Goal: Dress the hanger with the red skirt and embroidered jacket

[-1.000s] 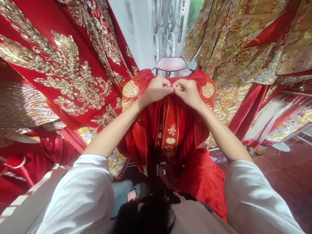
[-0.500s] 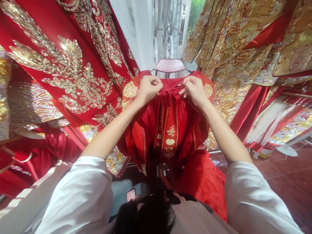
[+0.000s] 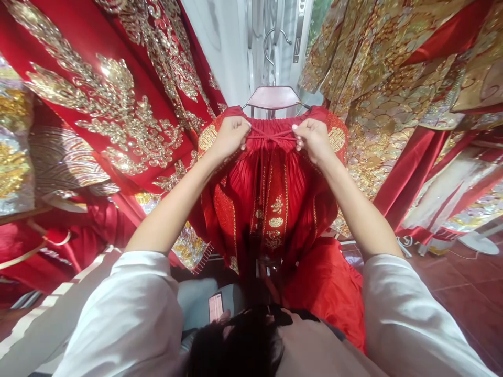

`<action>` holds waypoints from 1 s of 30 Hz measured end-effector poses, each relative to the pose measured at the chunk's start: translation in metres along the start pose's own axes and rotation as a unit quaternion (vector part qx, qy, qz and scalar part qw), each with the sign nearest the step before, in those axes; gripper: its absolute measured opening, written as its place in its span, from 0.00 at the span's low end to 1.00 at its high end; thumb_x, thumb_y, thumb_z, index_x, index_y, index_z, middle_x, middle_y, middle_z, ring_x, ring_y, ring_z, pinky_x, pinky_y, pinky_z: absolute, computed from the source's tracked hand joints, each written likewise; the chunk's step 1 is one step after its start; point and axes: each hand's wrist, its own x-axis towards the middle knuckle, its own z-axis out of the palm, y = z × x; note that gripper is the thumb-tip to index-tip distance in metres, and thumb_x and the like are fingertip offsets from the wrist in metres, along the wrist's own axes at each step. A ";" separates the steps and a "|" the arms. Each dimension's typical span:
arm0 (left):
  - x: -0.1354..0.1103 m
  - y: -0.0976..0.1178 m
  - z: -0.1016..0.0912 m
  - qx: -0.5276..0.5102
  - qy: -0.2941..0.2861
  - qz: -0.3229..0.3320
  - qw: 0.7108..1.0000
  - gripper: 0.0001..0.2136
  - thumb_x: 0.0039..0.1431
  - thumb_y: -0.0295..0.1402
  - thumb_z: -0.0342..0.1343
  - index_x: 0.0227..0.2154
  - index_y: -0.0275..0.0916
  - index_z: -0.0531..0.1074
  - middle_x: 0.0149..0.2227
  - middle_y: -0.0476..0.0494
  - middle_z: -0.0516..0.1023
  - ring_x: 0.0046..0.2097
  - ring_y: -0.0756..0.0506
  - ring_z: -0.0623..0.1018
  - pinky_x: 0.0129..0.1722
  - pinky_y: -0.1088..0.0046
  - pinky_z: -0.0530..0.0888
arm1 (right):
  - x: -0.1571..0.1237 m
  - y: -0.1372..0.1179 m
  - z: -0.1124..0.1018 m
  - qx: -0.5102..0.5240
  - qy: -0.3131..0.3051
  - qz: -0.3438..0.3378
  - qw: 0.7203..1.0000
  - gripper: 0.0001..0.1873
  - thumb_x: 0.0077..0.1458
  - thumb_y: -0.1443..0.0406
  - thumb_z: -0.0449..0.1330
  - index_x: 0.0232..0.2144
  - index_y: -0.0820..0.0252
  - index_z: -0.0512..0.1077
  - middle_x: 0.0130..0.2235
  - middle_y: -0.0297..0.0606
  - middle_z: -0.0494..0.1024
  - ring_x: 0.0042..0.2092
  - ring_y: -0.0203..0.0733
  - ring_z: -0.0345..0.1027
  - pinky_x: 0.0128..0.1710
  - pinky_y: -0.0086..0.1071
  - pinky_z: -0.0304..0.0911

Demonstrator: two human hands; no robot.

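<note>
A red pleated skirt (image 3: pixel 275 193) with gold embroidery hangs from a pink hanger (image 3: pixel 274 97) in front of me. A thin red drawstring (image 3: pixel 272 135) is tied at the middle of its waistband. My left hand (image 3: pixel 230 137) is closed on the left end of the string at the waistband. My right hand (image 3: pixel 312 139) pinches the right end. Both hands are held apart, with the string taut between them. White sleeves cover my upper arms.
Red robes with heavy gold embroidery (image 3: pixel 118 104) hang close on the left. Gold-patterned garments (image 3: pixel 393 78) hang on the right. A white wall and a metal-grilled window (image 3: pixel 271 31) lie behind the hanger. Red tiled floor (image 3: pixel 463 283) shows at lower right.
My hands were together at the middle of the waistband and have drawn apart sideways, pulling the drawstring tight. The view has tilted slightly.
</note>
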 end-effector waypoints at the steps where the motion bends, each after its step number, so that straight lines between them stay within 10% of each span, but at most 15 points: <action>1: 0.000 -0.004 -0.002 0.014 -0.002 0.008 1.000 0.14 0.59 0.23 0.45 0.18 0.38 0.55 0.15 0.54 0.54 0.17 0.56 0.58 0.20 0.81 0.61 | 0.001 0.001 -0.002 -0.016 0.006 -0.005 1.000 0.18 0.49 0.60 0.63 0.20 0.58 0.56 0.19 0.28 0.58 0.19 0.28 0.50 0.19 0.27 0.56; 7: -0.008 -0.001 -0.003 0.181 0.028 0.108 0.977 0.06 0.56 0.27 0.51 0.24 0.37 0.65 0.22 0.48 0.67 0.29 0.49 0.70 0.33 0.73 0.69 | -0.003 0.005 -0.001 -0.190 0.069 -0.059 0.978 0.10 0.52 0.64 0.58 0.23 0.59 0.61 0.23 0.34 0.65 0.26 0.33 0.60 0.27 0.30 0.61; 12: -0.008 0.012 0.001 0.367 -0.028 0.208 0.906 0.07 0.54 0.33 0.56 0.37 0.41 0.73 0.43 0.40 0.74 0.50 0.38 0.69 0.53 0.56 0.62 | -0.033 -0.002 0.017 -0.413 0.088 -0.161 0.892 0.08 0.57 0.63 0.52 0.37 0.60 0.68 0.43 0.45 0.69 0.40 0.42 0.65 0.35 0.36 0.62; 19: 0.015 0.003 0.013 0.393 -0.090 0.201 0.893 0.09 0.58 0.31 0.50 0.28 0.41 0.76 0.34 0.42 0.77 0.46 0.38 0.72 0.55 0.49 0.53 | -0.043 -0.006 0.044 -0.586 0.001 -0.160 0.795 0.12 0.61 0.61 0.48 0.35 0.61 0.68 0.38 0.46 0.73 0.39 0.45 0.63 0.30 0.32 0.56; 30: 0.011 0.001 0.007 0.373 -0.123 0.239 0.888 0.12 0.62 0.31 0.46 0.29 0.39 0.74 0.33 0.42 0.76 0.46 0.39 0.71 0.55 0.51 0.55 | -0.066 -0.003 0.027 -0.566 -0.026 -0.153 0.810 0.15 0.60 0.62 0.49 0.25 0.61 0.68 0.29 0.41 0.73 0.33 0.42 0.64 0.33 0.33 0.55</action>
